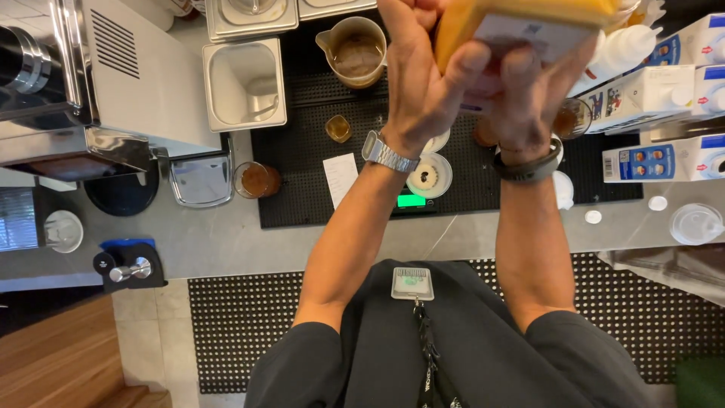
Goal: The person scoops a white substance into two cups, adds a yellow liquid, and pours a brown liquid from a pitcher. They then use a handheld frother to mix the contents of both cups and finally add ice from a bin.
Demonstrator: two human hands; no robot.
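Note:
Both hands are raised close to the camera and grip an orange and white carton (pixel 529 26). My left hand (pixel 423 75), with a silver watch on the wrist, clasps its left side. My right hand (pixel 532 106), with a dark band on the wrist, holds its lower right side. Below them on a black rubber mat (pixel 302 151) lies a small white cup (pixel 429 175) on a scale with a green display (pixel 411 200). The carton hides part of the counter behind it.
A jug of brown liquid (pixel 356 51), a small amber glass (pixel 337 128) and a paper slip (pixel 340 177) are on the mat. Steel tubs (pixel 243 83) stand left, an espresso machine (pixel 68 91) far left. Blue and white cartons (pixel 664 155) lie right, with lids (pixel 695 223).

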